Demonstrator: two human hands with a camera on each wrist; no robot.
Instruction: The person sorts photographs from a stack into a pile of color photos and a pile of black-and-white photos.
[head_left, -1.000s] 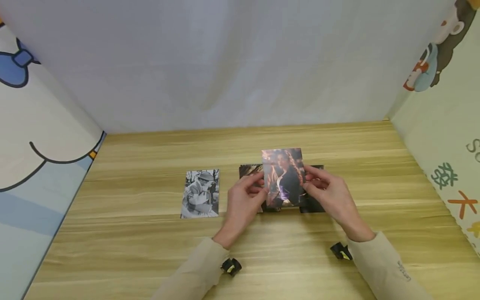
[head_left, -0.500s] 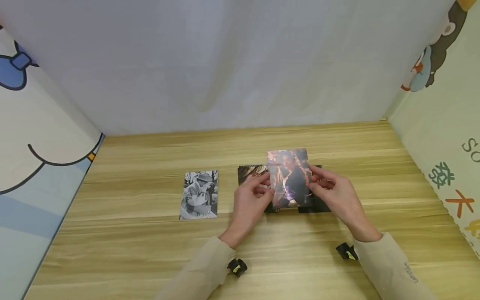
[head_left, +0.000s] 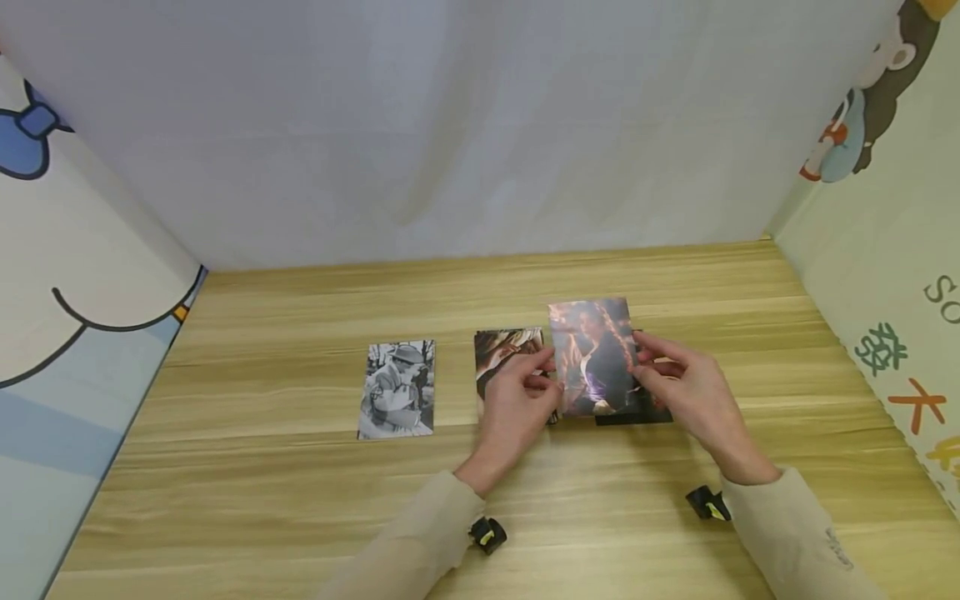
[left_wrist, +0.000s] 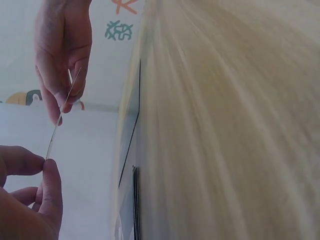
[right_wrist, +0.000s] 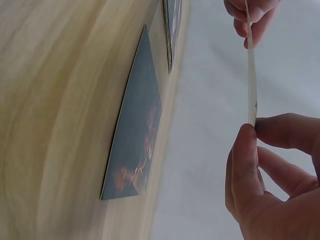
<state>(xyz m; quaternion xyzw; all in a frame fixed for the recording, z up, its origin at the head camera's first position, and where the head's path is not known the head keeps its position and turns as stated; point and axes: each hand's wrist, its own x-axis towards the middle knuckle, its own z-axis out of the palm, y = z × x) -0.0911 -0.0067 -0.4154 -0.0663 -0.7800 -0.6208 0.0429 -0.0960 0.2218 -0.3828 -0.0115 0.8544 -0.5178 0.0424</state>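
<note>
A colour photo print (head_left: 596, 358) of a figure in dark clothes, lit orange, is held up off the table between both hands. My left hand (head_left: 517, 408) pinches its left edge, and my right hand (head_left: 690, 392) pinches its right edge between thumb and fingers. Both wrist views show the print edge-on, as a thin line between the hands. Below it on the table lies a dark photo print (right_wrist: 135, 130), mostly covered in the head view. To its left is a small stack of photo prints (head_left: 501, 348), partly hidden behind my left hand.
A black-and-white photo print (head_left: 397, 389) lies flat on the wood-grain table (head_left: 270, 492), left of the stack. A pale cloth wall (head_left: 480, 133) stands behind, with printed panels on both sides. Small black devices (head_left: 487, 535) sit at the cuffs.
Both hands have moved to the right with the colour photo print between them. More of the stack on the left now shows, and the print covers more of the dark one below.
</note>
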